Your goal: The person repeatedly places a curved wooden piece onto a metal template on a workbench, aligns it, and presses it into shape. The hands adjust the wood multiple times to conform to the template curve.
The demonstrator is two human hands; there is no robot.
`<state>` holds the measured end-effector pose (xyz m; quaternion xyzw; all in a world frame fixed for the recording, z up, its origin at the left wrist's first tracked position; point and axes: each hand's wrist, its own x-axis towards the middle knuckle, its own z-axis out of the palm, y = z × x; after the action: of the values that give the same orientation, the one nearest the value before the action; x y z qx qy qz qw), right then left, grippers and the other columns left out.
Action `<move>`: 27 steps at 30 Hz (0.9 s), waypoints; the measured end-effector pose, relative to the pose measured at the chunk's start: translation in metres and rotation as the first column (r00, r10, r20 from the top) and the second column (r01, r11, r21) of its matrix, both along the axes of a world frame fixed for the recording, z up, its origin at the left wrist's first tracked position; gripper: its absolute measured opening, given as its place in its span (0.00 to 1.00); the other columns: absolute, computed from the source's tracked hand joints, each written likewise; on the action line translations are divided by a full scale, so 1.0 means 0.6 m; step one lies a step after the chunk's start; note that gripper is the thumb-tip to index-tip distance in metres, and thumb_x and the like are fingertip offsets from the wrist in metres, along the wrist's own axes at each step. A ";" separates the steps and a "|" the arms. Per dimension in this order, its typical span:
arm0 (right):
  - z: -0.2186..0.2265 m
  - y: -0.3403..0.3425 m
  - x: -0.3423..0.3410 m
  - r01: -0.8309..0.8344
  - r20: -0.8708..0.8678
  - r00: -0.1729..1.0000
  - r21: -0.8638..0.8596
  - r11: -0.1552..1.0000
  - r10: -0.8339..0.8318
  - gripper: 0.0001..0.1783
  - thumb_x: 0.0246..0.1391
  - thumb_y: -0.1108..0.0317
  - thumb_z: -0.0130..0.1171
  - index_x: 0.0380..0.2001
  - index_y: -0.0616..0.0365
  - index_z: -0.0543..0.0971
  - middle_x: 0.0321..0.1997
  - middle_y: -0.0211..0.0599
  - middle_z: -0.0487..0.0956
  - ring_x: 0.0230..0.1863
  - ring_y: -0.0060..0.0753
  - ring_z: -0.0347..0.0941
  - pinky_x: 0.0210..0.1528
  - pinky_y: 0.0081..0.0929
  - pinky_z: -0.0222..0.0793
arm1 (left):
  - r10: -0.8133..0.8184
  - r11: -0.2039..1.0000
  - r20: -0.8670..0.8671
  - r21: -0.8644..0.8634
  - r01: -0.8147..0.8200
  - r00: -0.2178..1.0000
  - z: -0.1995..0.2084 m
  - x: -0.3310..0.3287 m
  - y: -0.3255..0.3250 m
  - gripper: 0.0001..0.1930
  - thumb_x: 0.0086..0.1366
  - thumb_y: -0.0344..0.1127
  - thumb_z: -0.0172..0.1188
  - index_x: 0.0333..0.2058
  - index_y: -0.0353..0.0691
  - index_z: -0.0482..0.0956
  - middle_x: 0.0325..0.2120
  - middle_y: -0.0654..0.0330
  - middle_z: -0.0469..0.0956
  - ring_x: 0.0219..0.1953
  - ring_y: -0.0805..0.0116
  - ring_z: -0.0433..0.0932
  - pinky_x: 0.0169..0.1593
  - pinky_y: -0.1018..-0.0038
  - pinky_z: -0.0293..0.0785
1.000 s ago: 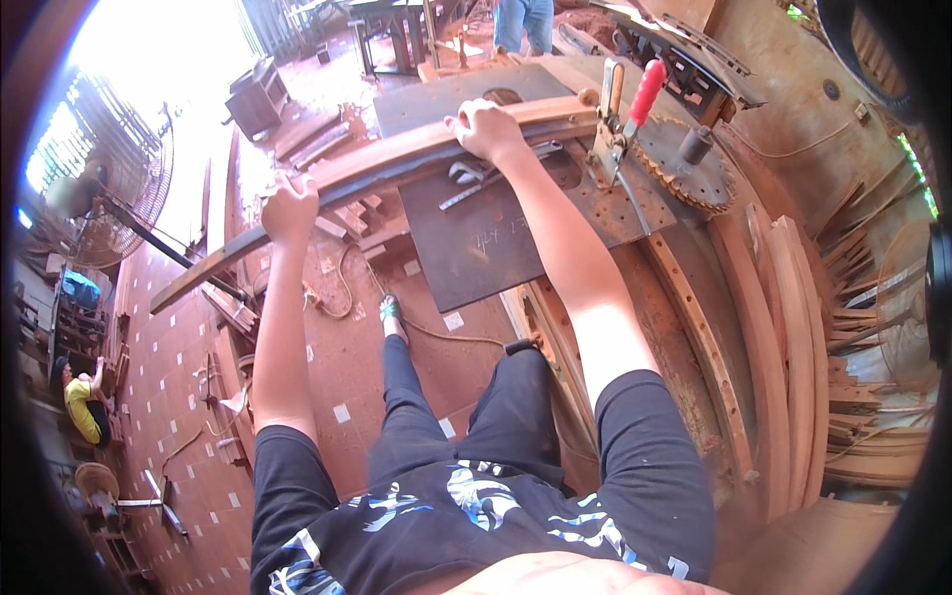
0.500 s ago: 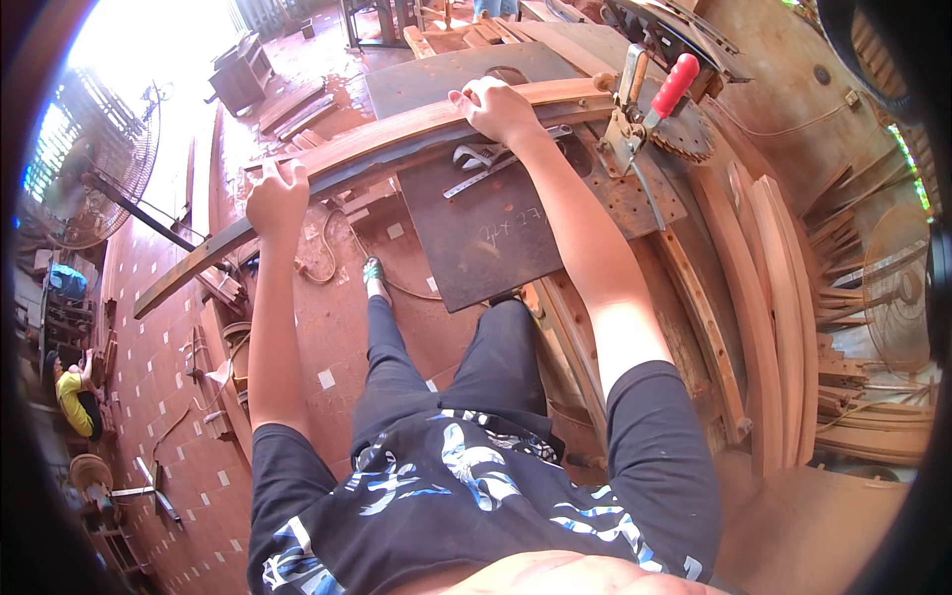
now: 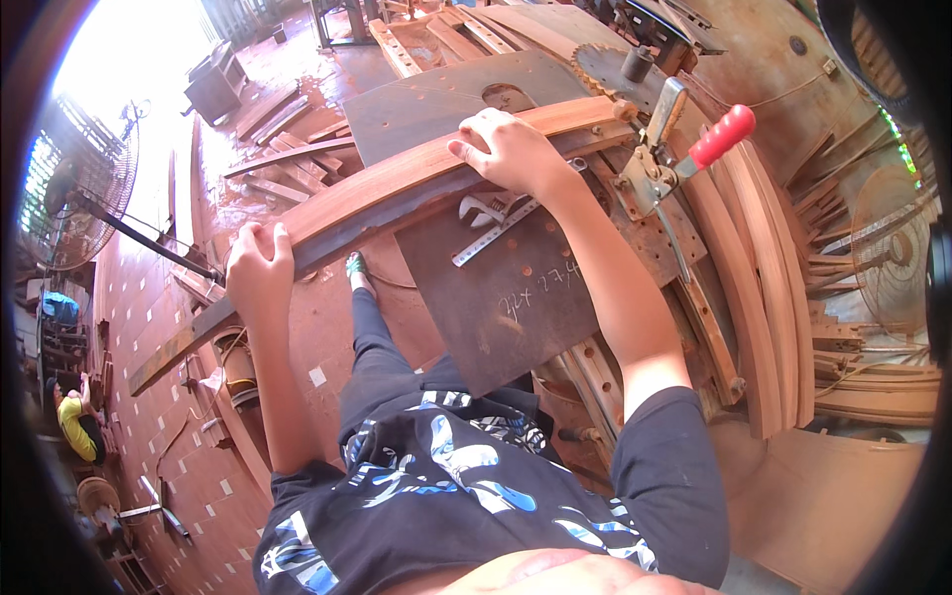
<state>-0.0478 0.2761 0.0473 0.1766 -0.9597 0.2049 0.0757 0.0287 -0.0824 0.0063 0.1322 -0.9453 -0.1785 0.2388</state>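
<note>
1. Closest in, toward 6 o'clock: dark metal table plate [image 3: 476,322]. Its near edge faces your legs; best to lean no weight on it.
2. 9 o'clock: left hand [image 3: 260,278] closed over the dark curved jig [image 3: 372,220], right by the end of the strip. A firm, level hold here should stop the overhanging tail from dipping.
3. 12 o'clock, just past centre: steel rule [image 3: 496,233] and adjustable wrench [image 3: 484,211] lie loose under your right forearm, close to the jig. I'd shift them; they could snag it.
4. 11 o'clock: curved wooden strip [image 3: 377,186], running along the jig's far side. Worth checking that the two curves sit together without a gap.
5. 12 o'clock: right hand [image 3: 511,154] wrapped over the strip, thumb toward your left. Press evenly with both hands.
6. 2 o'clock: red-handled toggle clamp [image 3: 650,183] at the strip's right end. Can't tell whether it bites; test before trusting it.
7. 1 o'clock, beyond: toothed circular blade [image 3: 600,71]. Mind your knuckles.
</note>
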 end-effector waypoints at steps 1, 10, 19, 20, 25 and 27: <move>0.000 0.000 0.002 -0.001 0.004 1.000 0.001 1.000 0.001 0.29 0.70 0.41 0.51 0.49 0.58 0.81 0.54 0.49 0.79 0.60 0.52 0.74 0.64 0.45 0.68 | -0.020 1.000 -0.029 -0.003 0.020 0.999 0.003 0.004 0.001 0.22 0.69 0.51 0.60 0.50 0.39 0.82 0.44 0.46 0.85 0.49 0.45 0.83 0.55 0.57 0.77; -0.010 0.008 -0.007 -0.089 -0.054 0.995 -0.001 0.996 0.089 0.26 0.67 0.47 0.57 0.49 0.62 0.80 0.52 0.50 0.80 0.57 0.53 0.76 0.63 0.44 0.69 | -0.449 0.885 0.289 0.012 0.465 0.846 0.099 -0.033 0.089 0.31 0.65 0.58 0.64 0.53 0.34 0.80 0.48 0.45 0.82 0.57 0.47 0.77 0.60 0.56 0.71; -0.001 0.003 0.000 -0.090 -0.086 0.993 -0.050 0.995 0.086 0.23 0.68 0.48 0.56 0.45 0.60 0.81 0.48 0.51 0.81 0.53 0.54 0.77 0.58 0.47 0.71 | -0.640 0.679 0.329 -0.178 0.712 0.694 0.062 -0.067 0.137 0.51 0.58 0.69 0.67 0.63 0.26 0.70 0.53 0.42 0.77 0.57 0.46 0.75 0.61 0.54 0.70; -0.001 0.004 -0.002 -0.083 -0.067 0.995 -0.066 0.994 0.079 0.23 0.68 0.48 0.56 0.44 0.60 0.82 0.47 0.50 0.82 0.53 0.54 0.77 0.58 0.47 0.71 | -0.644 0.677 0.324 -0.180 0.714 0.693 0.061 -0.066 0.137 0.51 0.58 0.69 0.67 0.63 0.26 0.70 0.52 0.43 0.77 0.57 0.46 0.75 0.61 0.54 0.70; 0.002 0.002 -0.013 -0.054 -0.045 0.998 -0.094 0.994 0.050 0.23 0.68 0.47 0.57 0.39 0.58 0.84 0.42 0.46 0.84 0.49 0.52 0.79 0.55 0.46 0.72 | -0.683 0.652 0.228 -0.238 0.720 0.694 0.047 -0.070 0.133 0.50 0.58 0.70 0.66 0.62 0.26 0.71 0.47 0.45 0.76 0.54 0.48 0.75 0.58 0.55 0.70; 0.001 -0.005 -0.016 -0.020 -0.071 0.997 -0.103 0.994 0.013 0.22 0.67 0.48 0.58 0.37 0.57 0.85 0.39 0.45 0.85 0.47 0.51 0.80 0.55 0.45 0.72 | -0.695 0.644 0.137 -0.318 0.696 0.706 0.033 -0.073 0.134 0.51 0.57 0.73 0.64 0.59 0.25 0.73 0.42 0.48 0.76 0.49 0.51 0.76 0.53 0.58 0.71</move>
<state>-0.0574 0.2730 0.0481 0.1876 -0.9430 0.2489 0.1169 -0.0151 -0.0020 0.0259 -0.2847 -0.9393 -0.0869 0.1704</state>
